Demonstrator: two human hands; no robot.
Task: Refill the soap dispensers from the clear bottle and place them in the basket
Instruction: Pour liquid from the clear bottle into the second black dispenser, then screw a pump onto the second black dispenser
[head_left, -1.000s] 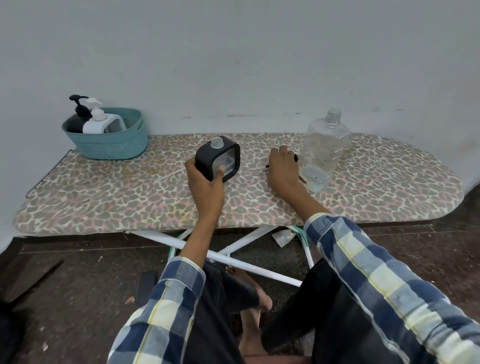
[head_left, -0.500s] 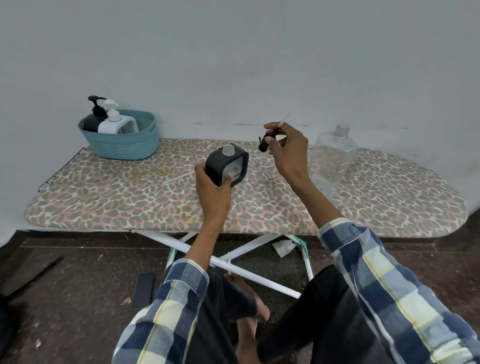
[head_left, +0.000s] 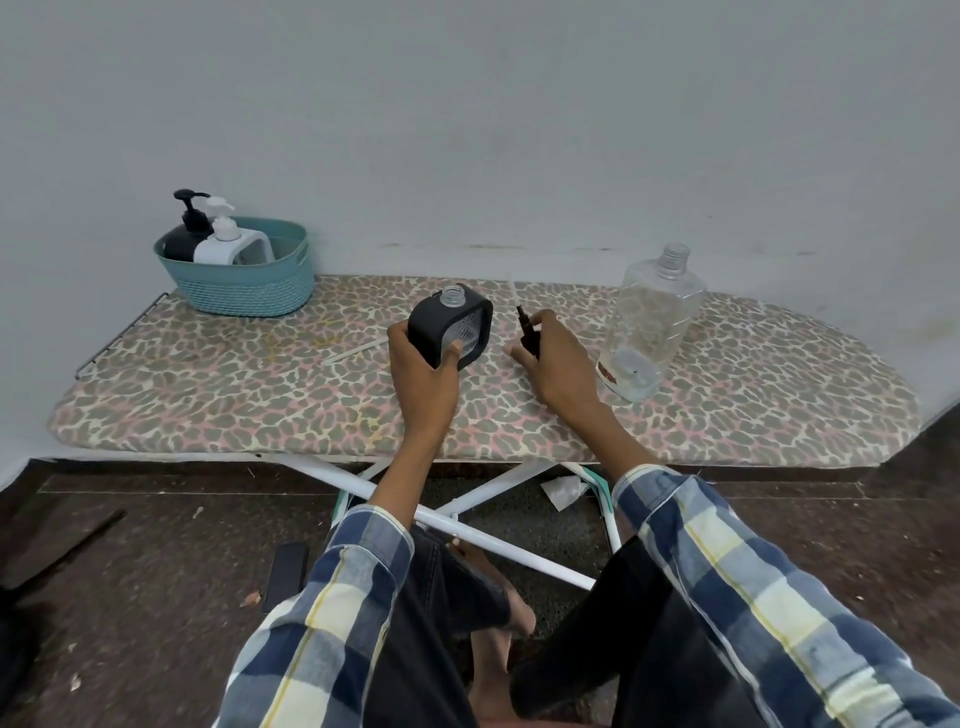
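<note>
Lowered since half a second ago: right hand (head_left: 558, 364), fingers clenched on black pump head (head_left: 527, 332), dip tube up. Mid-board, tilted: black square dispenser (head_left: 451, 326), neck open, gripped by left hand (head_left: 423, 371) low on its stiff, likely slick frame. Clear bottle (head_left: 652, 322) right; teal basket (head_left: 244, 283), back-left corner.

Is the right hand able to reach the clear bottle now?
Probably yes, but not freely: the right hand is beside the clear bottle with nothing between them, yet it holds the black pump.
</note>
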